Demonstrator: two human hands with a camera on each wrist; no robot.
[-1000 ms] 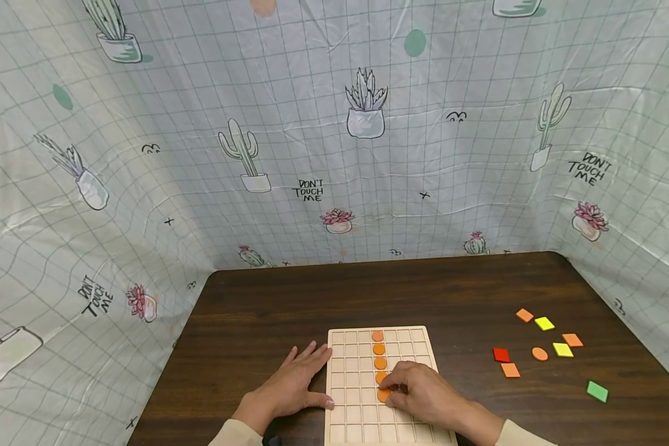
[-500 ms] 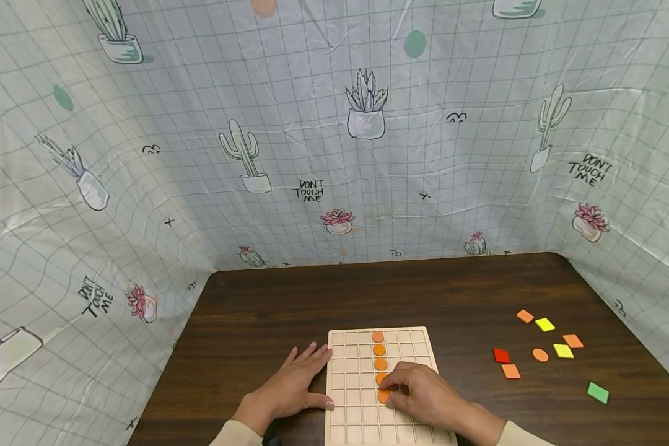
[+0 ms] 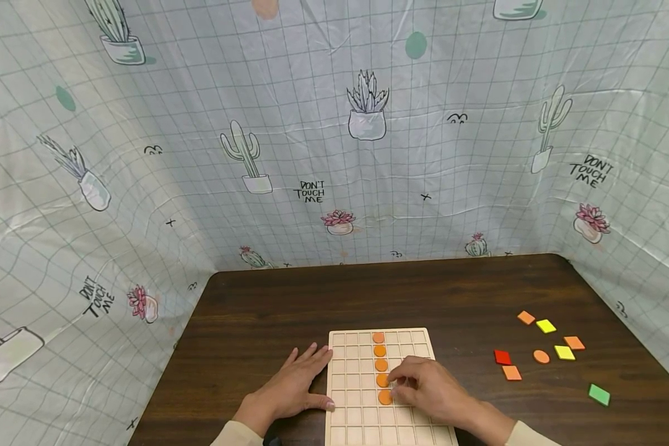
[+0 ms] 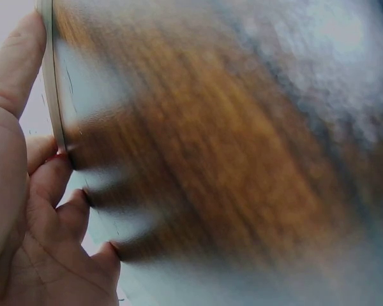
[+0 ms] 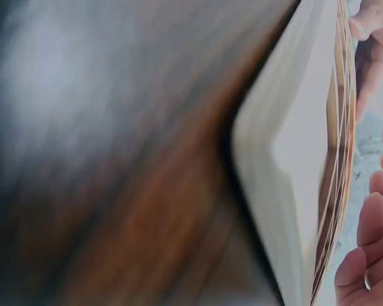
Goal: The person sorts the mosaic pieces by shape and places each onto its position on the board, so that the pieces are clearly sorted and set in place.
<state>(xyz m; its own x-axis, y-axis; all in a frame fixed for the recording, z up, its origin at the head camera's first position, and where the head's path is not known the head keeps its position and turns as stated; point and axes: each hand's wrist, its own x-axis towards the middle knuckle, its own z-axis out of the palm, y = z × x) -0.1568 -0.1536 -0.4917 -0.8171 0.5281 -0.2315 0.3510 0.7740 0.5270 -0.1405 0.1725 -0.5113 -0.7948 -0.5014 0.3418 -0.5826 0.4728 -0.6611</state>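
A pale wooden grid board (image 3: 352, 396) lies on the dark table in the head view. Several orange discs fill one column of its squares, running down from the far edge; the nearest disc (image 3: 385, 397) sits just left of my right thumb. My right hand (image 3: 432, 390) hovers over the board's right half, its fingers loosely bent and nothing between them. Its index fingertip is close beside the second-nearest disc (image 3: 383, 380). Fingers spread, my left hand (image 3: 290, 387) rests on the table, with fingertips and thumb against the board's left edge (image 4: 53, 83).
On the right of the table lie loose flat pieces: a red tile (image 3: 502, 357), an orange disc (image 3: 541, 357), a green tile (image 3: 599, 394), yellow tiles including one (image 3: 564, 352), and several orange tiles. A patterned curtain (image 3: 390, 167) stands behind and at both sides.
My right hand has let go of the nearest orange disc and drawn back slightly to the right, uncovering the discs. My left hand stays as it was.
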